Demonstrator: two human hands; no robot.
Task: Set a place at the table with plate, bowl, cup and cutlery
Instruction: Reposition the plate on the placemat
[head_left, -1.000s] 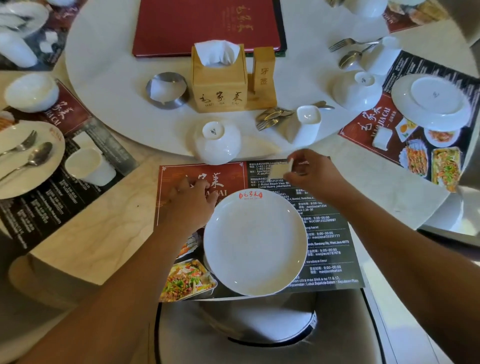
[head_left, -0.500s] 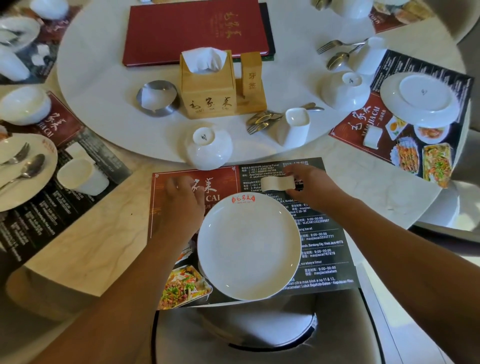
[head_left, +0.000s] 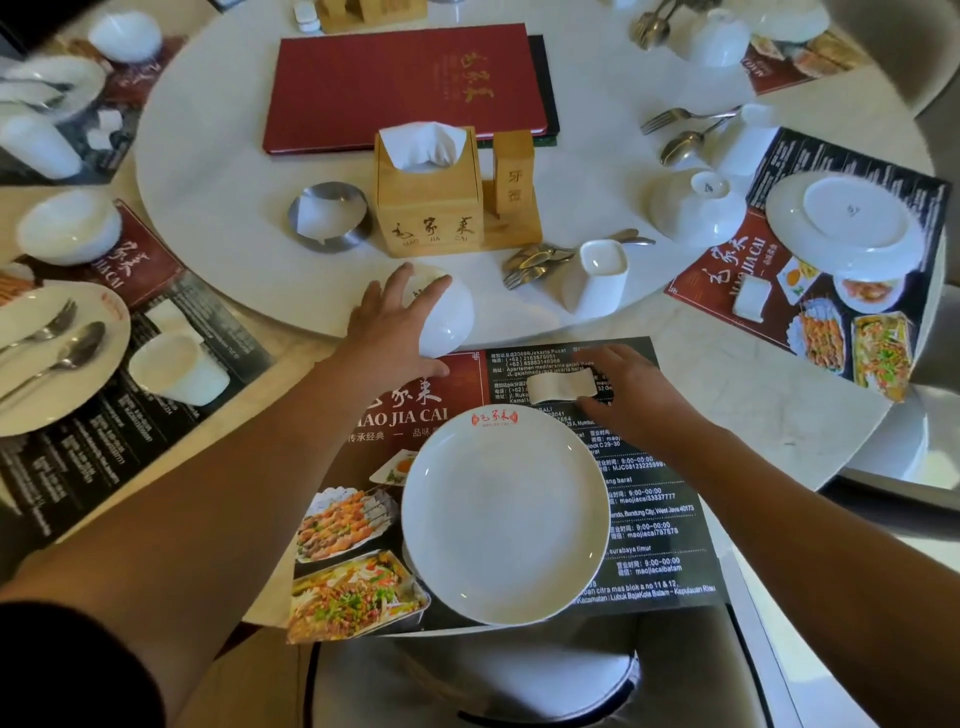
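A white plate (head_left: 504, 514) sits on the printed placemat (head_left: 660, 525) in front of me. My left hand (head_left: 387, 325) wraps around an upturned white bowl (head_left: 449, 314) at the edge of the round turntable. My right hand (head_left: 631, 387) rests on the placemat above the plate, fingers on a small white cutlery rest (head_left: 563, 385). A white cup (head_left: 597, 278) lies tipped on the turntable, with a fork and spoon (head_left: 535, 262) beside it.
On the turntable (head_left: 234, 156) stand a wooden tissue box (head_left: 428, 208), a metal ashtray (head_left: 327, 215) and a red menu (head_left: 410, 85). Laid places with plates, bowls and cups flank me left and right. A chair seat (head_left: 519, 680) is below the table edge.
My left hand left the placemat and reached forward onto the upturned bowl. My right hand set the cutlery rest down on the placemat and still touches it. The view shifted forward.
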